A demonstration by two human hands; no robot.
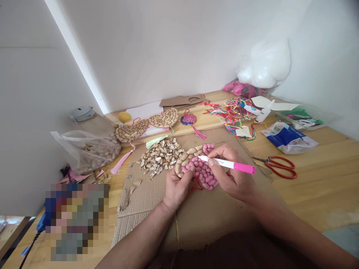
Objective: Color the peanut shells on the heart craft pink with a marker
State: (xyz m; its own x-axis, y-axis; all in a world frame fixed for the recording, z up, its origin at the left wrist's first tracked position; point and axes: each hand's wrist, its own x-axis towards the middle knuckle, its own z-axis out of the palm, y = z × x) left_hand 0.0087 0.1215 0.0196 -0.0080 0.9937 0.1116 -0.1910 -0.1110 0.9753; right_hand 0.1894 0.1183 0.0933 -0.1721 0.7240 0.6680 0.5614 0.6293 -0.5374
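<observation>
My left hand [178, 185] grips the lower left edge of a piece covered in peanut shells [206, 175], thumb on top. Most of its shells are pink; those along the upper left rim keep their tan colour. In my right hand [231, 177] is a white marker with a pink end [228, 163], its tip touching the shells near the border of pink and tan. A red cord [197, 184] hangs from the piece's lower edge. Just beyond my left hand lies a heap of loose peanut shells [160, 157] on a cardboard sheet [151, 194].
Finished-looking shell discs with tassels [164, 118] lie at the back. Red-handled scissors [280, 166], a blue and white packet [290, 137], glue bottles [265, 111] and coloured threads [235, 112] are on the right. A plastic bag of peanuts [92, 149] stands left.
</observation>
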